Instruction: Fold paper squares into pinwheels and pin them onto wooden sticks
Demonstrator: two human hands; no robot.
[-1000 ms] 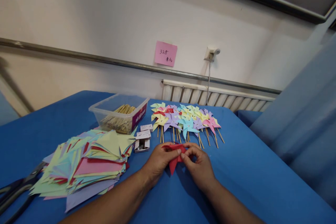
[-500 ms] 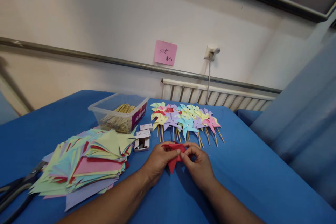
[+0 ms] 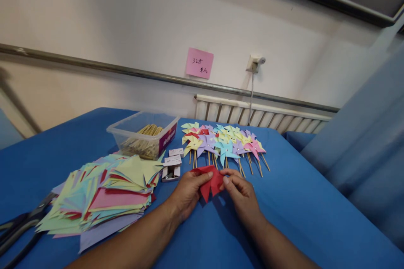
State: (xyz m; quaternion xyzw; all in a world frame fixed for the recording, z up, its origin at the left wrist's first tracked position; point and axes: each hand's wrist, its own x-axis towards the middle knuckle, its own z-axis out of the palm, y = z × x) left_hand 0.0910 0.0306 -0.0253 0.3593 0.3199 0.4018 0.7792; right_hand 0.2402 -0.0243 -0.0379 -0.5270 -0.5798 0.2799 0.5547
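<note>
A piece of red paper (image 3: 212, 180), cut with pointed flaps, is held above the blue tabletop between both hands. My left hand (image 3: 188, 189) grips its left side, thumb on top and the fingers hidden behind. On the right edge, my right hand (image 3: 240, 193) pinches the paper between thumb and fingers. Just beyond the hands lie several finished paper pinwheels (image 3: 226, 149) in many colours, their wooden sticks pointing toward me. Left of the hands, a small open box (image 3: 171, 172) holds small shiny pieces too tiny to name.
A large pile of coloured cut paper (image 3: 104, 197) covers the left side, with black-handled scissors (image 3: 28, 222) beside it. Behind stands a clear plastic tub (image 3: 143, 136) of wooden sticks. The blue-covered table (image 3: 303, 206) meets a wall with a radiator (image 3: 259, 113).
The red paper has opened out wider and flatter. My right hand has shifted slightly right, from the paper's middle to its right edge; my left thumb still presses on it.
</note>
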